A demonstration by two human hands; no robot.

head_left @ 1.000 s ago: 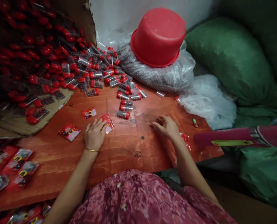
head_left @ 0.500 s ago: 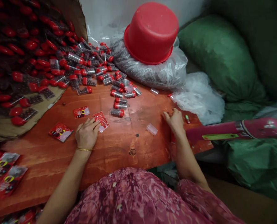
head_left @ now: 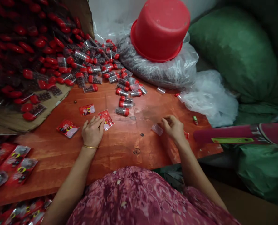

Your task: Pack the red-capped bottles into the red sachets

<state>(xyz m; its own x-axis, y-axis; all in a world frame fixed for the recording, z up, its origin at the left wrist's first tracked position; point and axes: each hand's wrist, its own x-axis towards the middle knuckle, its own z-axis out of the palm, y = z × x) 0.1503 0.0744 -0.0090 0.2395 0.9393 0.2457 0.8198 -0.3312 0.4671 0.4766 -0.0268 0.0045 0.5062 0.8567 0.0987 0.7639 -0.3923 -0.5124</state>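
My left hand [head_left: 92, 132] rests on the table, fingers lying flat and slightly bent, their tips at the left edge of a red printed card [head_left: 106, 119]. A smaller red card [head_left: 87, 109] and a stack of red cards [head_left: 68, 128] lie beside it. On the other side my right hand [head_left: 174, 127] is closed, thumb and fingertips drawn together. Whether anything sits between them I cannot make out. Just left of these fingertips lies a clear plastic piece [head_left: 157, 129]. Something small and red [head_left: 187, 135] peeks out behind the right wrist.
Red-capped clear tubes of dark beads [head_left: 122, 111] spill from a cardboard box [head_left: 59, 106]. A red basin [head_left: 161, 31] stands upside down on a plastic bag [head_left: 157, 73]. At right are a pink cylinder [head_left: 232, 132] and a green sack [head_left: 237, 56]. Packed red cards [head_left: 21, 168] lie lower left.
My right hand has moved toward the clear plastic piece, and its spread fingers have come together. My left hand stays by the card. The whole view has shifted slightly.
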